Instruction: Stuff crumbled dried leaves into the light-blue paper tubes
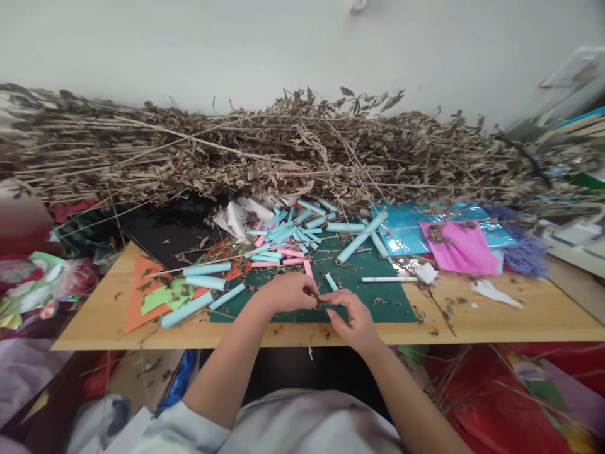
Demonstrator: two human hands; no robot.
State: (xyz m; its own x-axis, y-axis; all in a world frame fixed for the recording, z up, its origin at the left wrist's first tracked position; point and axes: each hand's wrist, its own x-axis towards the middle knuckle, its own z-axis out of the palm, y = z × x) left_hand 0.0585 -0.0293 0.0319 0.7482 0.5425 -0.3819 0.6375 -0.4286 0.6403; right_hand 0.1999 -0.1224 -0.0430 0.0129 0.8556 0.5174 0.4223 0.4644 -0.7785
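Just above the green mat (392, 309), both my hands meet over a small brown bit of dried leaf (318, 302). My left hand (292, 294) pinches it, fingers curled downward. From the other side, the fingertips of my right hand (352, 316) close on the same bit, with the thumb lower down. Behind my hands lie a pink paper tube (308, 269) and a short blue paper tube (331, 282). Further back is a loose pile of blue and pink paper tubes (283, 234). Leaf crumbs are scattered over the mat.
A thick heap of dried stalks (265, 145) runs along the wall. Longer blue tubes (186, 309) lie on orange and green paper at left. To the right are a white stick (390, 279), pink paper (466, 249) and blue plastic packets (401, 233). The wooden table's front edge (165, 341) is close to me.
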